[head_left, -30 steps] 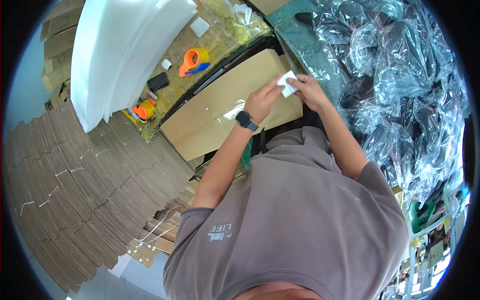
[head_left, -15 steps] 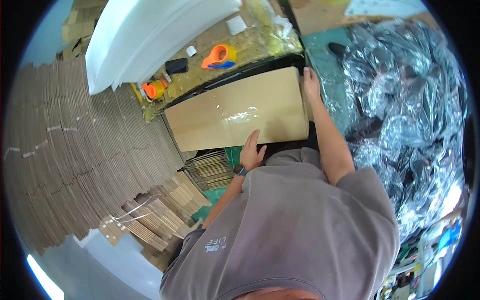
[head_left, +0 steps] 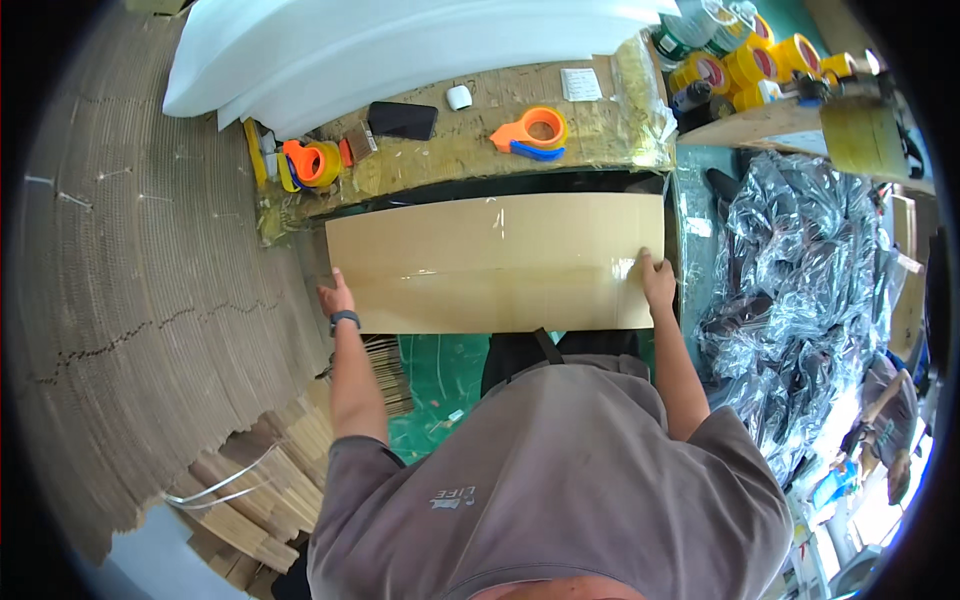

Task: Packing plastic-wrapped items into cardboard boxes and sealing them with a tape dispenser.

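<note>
A long brown cardboard box (head_left: 480, 265) with clear tape on its upper face lies crosswise in front of me, just short of the workbench. My left hand (head_left: 338, 298) holds the box's left end, its thumb up against the edge. At the opposite end my right hand (head_left: 657, 282) grips the box, thumb on the top face and the other fingers over the side. The undersides of the box and some fingertips are hidden.
The workbench (head_left: 400, 175) carries orange tape dispensers (head_left: 535, 130), a black phone (head_left: 403, 120) and white foam sheets (head_left: 400, 50). Flattened cartons (head_left: 150, 260) stack up at left. Plastic-wrapped bundles (head_left: 800, 290) and yellow tape rolls (head_left: 750, 65) fill the right. Another person (head_left: 885, 420) is far right.
My left hand has moved from the box's near edge to its left end. My right hand has come nearer from the far right corner. The box now lies straighter across.
</note>
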The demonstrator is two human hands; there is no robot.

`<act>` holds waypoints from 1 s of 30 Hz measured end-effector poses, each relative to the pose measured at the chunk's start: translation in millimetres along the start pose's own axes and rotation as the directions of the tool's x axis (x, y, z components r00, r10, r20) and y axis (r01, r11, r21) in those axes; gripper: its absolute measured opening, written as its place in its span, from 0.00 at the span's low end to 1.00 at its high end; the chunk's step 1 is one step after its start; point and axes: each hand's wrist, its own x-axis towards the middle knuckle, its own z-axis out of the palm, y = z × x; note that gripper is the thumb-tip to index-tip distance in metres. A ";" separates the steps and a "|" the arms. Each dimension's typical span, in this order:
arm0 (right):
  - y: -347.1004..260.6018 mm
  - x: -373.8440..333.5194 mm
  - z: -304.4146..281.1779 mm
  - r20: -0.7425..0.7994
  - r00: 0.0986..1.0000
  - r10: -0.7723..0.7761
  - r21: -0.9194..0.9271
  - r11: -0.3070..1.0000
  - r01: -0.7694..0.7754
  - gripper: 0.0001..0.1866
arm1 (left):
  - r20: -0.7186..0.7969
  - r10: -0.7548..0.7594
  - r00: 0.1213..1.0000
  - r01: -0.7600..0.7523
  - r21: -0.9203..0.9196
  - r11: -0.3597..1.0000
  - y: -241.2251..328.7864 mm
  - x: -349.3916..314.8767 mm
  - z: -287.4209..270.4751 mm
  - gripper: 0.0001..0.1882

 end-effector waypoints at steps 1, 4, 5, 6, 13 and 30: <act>-0.6 -0.5 2.1 -0.077 0.995 0.065 -0.083 0.994 -0.071 0.52 | 0.268 0.031 0.963 -0.007 -0.091 0.996 -2.6 18.9 10.2 0.56; -12.7 15.9 6.9 -0.111 0.993 0.027 -0.098 0.994 -0.038 0.57 | 0.426 0.081 0.901 0.005 -0.197 0.980 -17.9 52.8 33.0 0.55; -4.5 26.5 2.7 -0.111 0.994 0.018 -0.116 0.993 -0.031 0.60 | 0.433 0.108 0.895 -0.020 -0.203 0.979 -12.9 51.2 37.4 0.53; 2.7 32.2 3.1 -0.137 0.991 -0.006 -0.092 0.996 -0.007 0.62 | 0.429 0.119 0.895 -0.030 -0.208 0.978 -9.4 47.9 36.2 0.51; -10.1 1.2 1.4 0.067 0.994 -0.087 -0.322 0.941 0.104 0.39 | 0.363 -0.115 0.925 0.231 -0.297 0.926 -57.2 -44.9 -77.0 0.40; -164.5 -142.0 -84.0 0.506 0.229 -0.832 -0.058 0.232 0.971 0.48 | 0.269 -0.829 0.490 0.837 -0.413 0.360 -316.7 -673.3 -216.4 0.46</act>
